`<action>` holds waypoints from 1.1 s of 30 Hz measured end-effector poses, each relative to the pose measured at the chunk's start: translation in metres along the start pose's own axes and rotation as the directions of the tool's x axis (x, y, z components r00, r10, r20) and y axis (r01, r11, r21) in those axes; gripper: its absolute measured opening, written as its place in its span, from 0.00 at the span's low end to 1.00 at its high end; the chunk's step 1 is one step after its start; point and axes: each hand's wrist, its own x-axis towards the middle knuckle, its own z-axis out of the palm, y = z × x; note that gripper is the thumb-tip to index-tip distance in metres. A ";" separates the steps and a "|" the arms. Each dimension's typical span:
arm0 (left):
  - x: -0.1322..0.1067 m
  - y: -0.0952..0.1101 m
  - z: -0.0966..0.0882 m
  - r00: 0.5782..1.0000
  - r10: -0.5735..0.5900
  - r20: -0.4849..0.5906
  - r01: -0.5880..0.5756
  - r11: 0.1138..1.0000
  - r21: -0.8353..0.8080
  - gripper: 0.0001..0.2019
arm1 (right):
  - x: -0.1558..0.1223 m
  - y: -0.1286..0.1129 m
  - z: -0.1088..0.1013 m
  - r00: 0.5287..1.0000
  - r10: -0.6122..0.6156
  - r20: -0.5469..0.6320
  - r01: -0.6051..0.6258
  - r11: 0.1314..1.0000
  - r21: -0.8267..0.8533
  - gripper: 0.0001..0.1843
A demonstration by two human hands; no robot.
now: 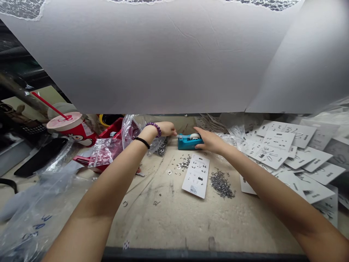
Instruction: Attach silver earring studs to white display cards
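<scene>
My left hand (166,129), with a purple bead bracelet and a black band on the wrist, reaches to a clear strip of tape (177,135), and its fingertips pinch the strip's end. My right hand (209,142) lies over the back of a teal tape dispenser (187,142), holding it on the table. A white tape roll (195,136) sits in the dispenser. In front of the dispenser lies a white printed card (195,175), between small metal washers (183,163) and a heap of small metal fasteners (222,185).
Several printed white cards (275,149) overlap at the right. At the left stand a red crate (110,133), a clear zip bag (105,153) and a lidded cup with a red straw (72,131). A large white sheet (152,54) hangs overhead, covering the upper view.
</scene>
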 end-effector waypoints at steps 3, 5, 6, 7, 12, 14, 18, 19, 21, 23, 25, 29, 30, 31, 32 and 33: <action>0.000 -0.003 0.004 1.000 0.002 -0.003 -0.003 1.000 -0.017 0.16 | 0.000 0.002 0.001 1.000 0.001 -0.016 -0.001 1.000 0.005 0.43; 0.001 -0.005 0.008 1.000 0.010 -0.009 -0.010 0.999 -0.035 0.16 | 0.000 0.003 0.003 1.000 -0.008 -0.030 0.008 1.000 0.007 0.42; 0.002 -0.006 0.012 1.000 0.014 -0.016 -0.014 0.999 -0.044 0.15 | 0.000 0.004 0.003 0.999 -0.015 -0.035 0.015 1.000 0.006 0.42; 0.003 -0.007 0.015 1.000 0.016 -0.024 -0.018 0.998 -0.053 0.15 | 0.000 0.004 0.004 0.999 -0.023 -0.039 0.023 1.000 0.003 0.42; 0.003 -0.011 0.029 0.992 -0.050 -0.114 0.042 0.997 -0.072 0.14 | 0.000 0.003 0.005 0.999 -0.018 -0.033 0.018 1.000 -0.010 0.42; 0.000 -0.011 0.028 0.982 -0.084 -0.169 0.069 0.993 -0.091 0.14 | 0.000 0.003 0.004 1.000 0.000 -0.026 0.000 1.000 -0.004 0.42; -0.016 0.006 0.015 0.950 -0.060 -0.306 0.010 0.987 -0.163 0.18 | -0.003 -0.001 -0.002 0.998 -0.047 -0.045 0.048 0.999 0.015 0.41; -0.023 0.014 0.012 0.944 -0.050 -0.327 -0.011 0.983 -0.183 0.19 | -0.007 -0.004 -0.005 0.993 -0.082 -0.089 0.085 0.996 0.025 0.40; -0.038 0.032 0.009 0.944 0.017 -0.330 -0.111 0.956 -0.270 0.18 | -0.017 -0.011 -0.012 0.968 -0.148 -0.201 0.167 0.983 0.078 0.34; -0.053 0.049 0.012 0.947 0.115 -0.300 -0.221 0.912 -0.346 0.17 | -0.031 -0.020 -0.017 0.948 -0.160 -0.275 0.212 0.962 0.172 0.25; -0.064 0.064 0.021 0.942 0.163 -0.295 -0.276 0.876 -0.395 0.16 | -0.046 -0.028 -0.019 0.942 -0.126 -0.311 0.215 0.938 0.271 0.14; -0.072 0.081 0.040 0.928 0.216 -0.304 -0.340 0.825 -0.452 0.15 | -0.065 -0.035 -0.016 0.944 -0.097 -0.315 0.233 0.871 0.432 0.06; -0.072 0.083 0.043 0.929 0.215 -0.301 -0.339 0.820 -0.462 0.15 | -0.067 -0.034 -0.014 0.956 -0.089 -0.280 0.219 0.853 0.474 0.06; -0.072 0.085 0.046 0.932 0.207 -0.298 -0.332 0.817 -0.471 0.15 | -0.069 -0.032 -0.012 0.969 -0.072 -0.236 0.188 0.836 0.516 0.06; -0.072 0.086 0.048 0.936 0.195 -0.294 -0.321 0.817 -0.480 0.15 | -0.071 -0.030 -0.009 0.981 -0.049 -0.189 0.148 0.817 0.558 0.07; -0.072 0.086 0.049 0.940 0.184 -0.288 -0.310 0.815 -0.489 0.15 | -0.072 -0.028 -0.007 0.989 -0.025 -0.145 0.107 0.796 0.596 0.08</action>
